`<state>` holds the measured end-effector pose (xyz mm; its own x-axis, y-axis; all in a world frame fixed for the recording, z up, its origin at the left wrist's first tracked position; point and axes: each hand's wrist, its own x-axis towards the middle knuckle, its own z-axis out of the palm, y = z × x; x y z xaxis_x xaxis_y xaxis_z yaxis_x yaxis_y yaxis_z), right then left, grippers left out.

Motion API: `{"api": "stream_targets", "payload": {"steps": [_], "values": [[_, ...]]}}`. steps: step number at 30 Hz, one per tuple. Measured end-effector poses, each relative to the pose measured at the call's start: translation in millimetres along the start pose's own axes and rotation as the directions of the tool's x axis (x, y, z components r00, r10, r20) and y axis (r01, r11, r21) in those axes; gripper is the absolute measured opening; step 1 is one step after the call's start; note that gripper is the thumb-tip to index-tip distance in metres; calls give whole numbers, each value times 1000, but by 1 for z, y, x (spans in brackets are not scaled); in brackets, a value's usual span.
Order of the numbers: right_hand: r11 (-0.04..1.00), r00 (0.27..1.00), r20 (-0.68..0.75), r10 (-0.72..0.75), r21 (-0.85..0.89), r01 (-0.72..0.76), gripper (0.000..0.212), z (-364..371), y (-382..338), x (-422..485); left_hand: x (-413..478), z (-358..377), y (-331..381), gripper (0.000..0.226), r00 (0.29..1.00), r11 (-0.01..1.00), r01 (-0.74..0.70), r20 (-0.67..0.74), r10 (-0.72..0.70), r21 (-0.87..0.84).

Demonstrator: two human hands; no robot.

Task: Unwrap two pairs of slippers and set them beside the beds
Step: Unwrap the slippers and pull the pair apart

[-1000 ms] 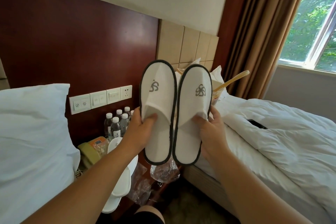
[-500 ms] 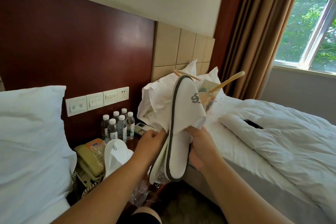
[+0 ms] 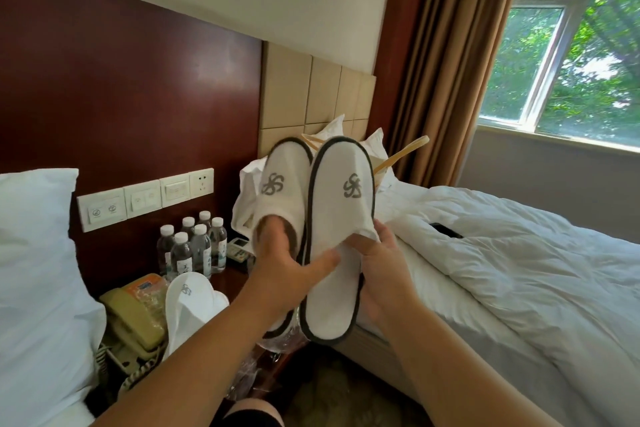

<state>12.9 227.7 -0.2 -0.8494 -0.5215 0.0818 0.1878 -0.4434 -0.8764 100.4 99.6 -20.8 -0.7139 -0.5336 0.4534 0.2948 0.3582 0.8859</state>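
Observation:
I hold two white slippers with dark trim and a grey logo upright in front of me. My left hand [image 3: 287, 267] has its fingers pushed inside the left slipper [image 3: 280, 191], while its thumb lies across the right slipper [image 3: 341, 218]. My right hand [image 3: 381, 263] grips the right slipper at its opening edge. Clear plastic wrap [image 3: 287, 340] hangs below the slippers. Another pair of white slippers [image 3: 188, 305] lies on the nightstand at lower left.
Several water bottles [image 3: 194, 246], a beige phone [image 3: 133, 319] and a remote sit on the nightstand between two beds. A white pillow [image 3: 34, 253] is at left, a bed with a rumpled duvet [image 3: 519, 270] at right. Wall switches [image 3: 145, 198], curtain and window behind.
The slippers were held side by side, then folded together edge-on, and are now spread face-up again. My left fingers have slid inside the left slipper.

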Motion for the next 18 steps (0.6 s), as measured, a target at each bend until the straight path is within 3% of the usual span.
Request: {"api": "stream_targets", "payload": {"steps": [2,7,9,14,18], "values": [[1000,998,-55,-6,-28,5,37,2,-1,-6,-1,7,-4,100,997,991,-10,-72,20,137],[995,993,-111,-49,-93,39,23,11,9,-18,-2,14,-10,78,956,982,-160,-232,180,104],[989,991,-125,-57,-142,39,28,12,15,-20,2,12,-17,72,939,969,-228,-244,243,90],[975,984,-160,-83,-215,47,52,23,21,-21,13,-3,-29,80,954,982,-182,-250,165,-46],[951,974,-182,-132,-300,73,43,31,30,-17,27,-14,-37,84,951,985,-171,-264,160,-18]]}}
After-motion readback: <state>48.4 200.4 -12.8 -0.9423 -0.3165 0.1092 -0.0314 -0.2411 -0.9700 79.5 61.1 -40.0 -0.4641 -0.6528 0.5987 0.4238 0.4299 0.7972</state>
